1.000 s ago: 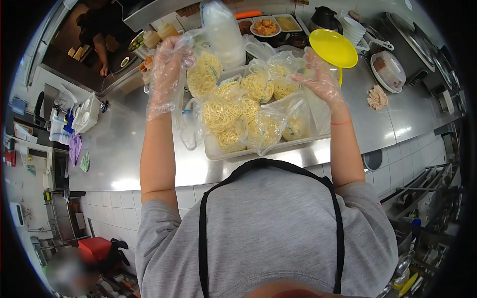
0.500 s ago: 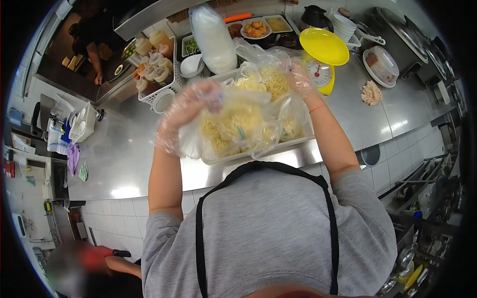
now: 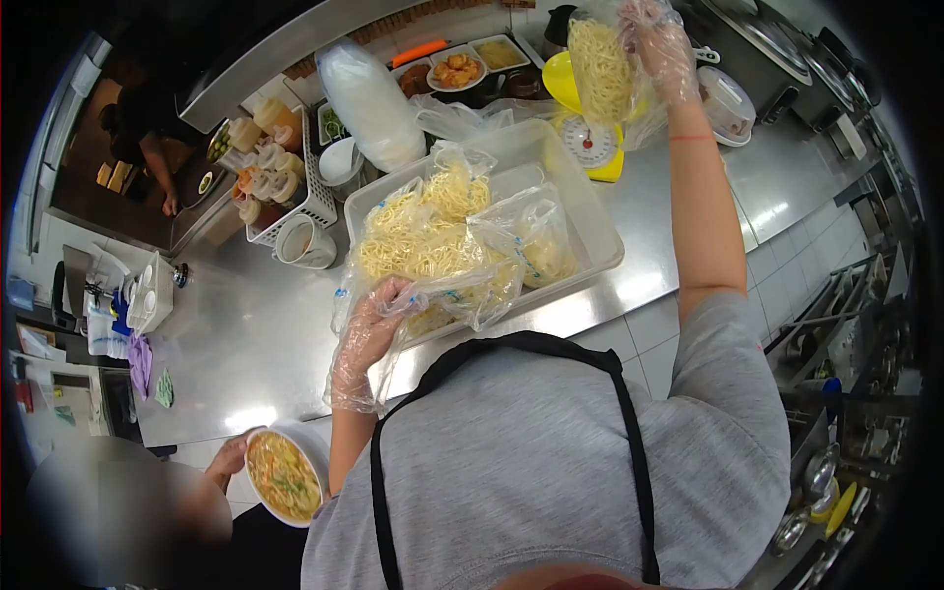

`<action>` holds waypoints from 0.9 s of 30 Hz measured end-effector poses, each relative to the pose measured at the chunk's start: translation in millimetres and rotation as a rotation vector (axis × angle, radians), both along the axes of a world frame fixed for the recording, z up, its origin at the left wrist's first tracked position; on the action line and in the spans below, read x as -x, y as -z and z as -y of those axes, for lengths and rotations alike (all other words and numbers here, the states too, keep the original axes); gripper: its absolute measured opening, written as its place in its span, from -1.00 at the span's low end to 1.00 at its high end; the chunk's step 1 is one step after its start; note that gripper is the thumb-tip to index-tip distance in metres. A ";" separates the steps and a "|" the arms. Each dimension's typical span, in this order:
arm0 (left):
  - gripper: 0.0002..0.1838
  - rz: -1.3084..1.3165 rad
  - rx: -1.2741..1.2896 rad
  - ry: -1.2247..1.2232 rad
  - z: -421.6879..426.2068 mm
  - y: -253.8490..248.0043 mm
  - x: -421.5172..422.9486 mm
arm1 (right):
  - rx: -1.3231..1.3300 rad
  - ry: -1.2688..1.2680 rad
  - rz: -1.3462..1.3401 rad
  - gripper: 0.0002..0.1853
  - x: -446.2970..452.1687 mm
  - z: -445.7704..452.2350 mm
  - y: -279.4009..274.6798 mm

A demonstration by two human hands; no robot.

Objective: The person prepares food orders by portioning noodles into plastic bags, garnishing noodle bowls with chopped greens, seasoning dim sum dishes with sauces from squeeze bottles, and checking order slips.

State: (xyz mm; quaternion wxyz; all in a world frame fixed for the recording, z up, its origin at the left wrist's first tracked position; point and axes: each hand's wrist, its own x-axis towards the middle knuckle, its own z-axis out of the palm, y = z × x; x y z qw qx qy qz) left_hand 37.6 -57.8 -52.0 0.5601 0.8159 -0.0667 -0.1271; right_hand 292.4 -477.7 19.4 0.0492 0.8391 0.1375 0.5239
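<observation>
My right hand [image 3: 666,61], in a clear plastic glove, is raised at the upper right. It grips a clear bag of noodles [image 3: 600,71] by its top, over the yellow kitchen scale [image 3: 593,146] and partly covering its pan. My left hand [image 3: 370,329], gloved too, is closed on a clear plastic bag [image 3: 433,291] at the near left side of the plastic tub [image 3: 598,221]. Loose-looking yellow noodles [image 3: 403,241] lie in plastic inside the tub. Another bag of noodles [image 3: 536,236] sits to their right.
Behind the tub stand a roll of plastic bags [image 3: 369,108], a basket of sauce bottles [image 3: 285,182] and food trays [image 3: 457,71]. A clear jug [image 3: 303,241] is at the left. Close to my left elbow, another person's hand [image 3: 232,457] holds a bowl of soup [image 3: 285,474].
My right hand has lifted a bag of noodles up and right, toward the scale. My left hand has come down to the tub's near side. A person with a bowl has appeared lower left.
</observation>
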 end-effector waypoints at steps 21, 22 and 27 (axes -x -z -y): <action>-0.88 0.092 -0.015 -0.123 10.9 5.3 19.0 | -1.165 -0.980 -0.809 -0.73 50.8 -65.2 -15.8; -0.88 0.135 -0.049 -0.103 11.5 4.6 19.1 | -1.192 -1.048 -0.872 -0.71 47.2 -70.1 -2.9; -0.79 0.149 -0.032 -0.140 7.8 12.9 24.9 | -1.056 -0.843 -1.136 -0.67 37.4 -86.6 54.3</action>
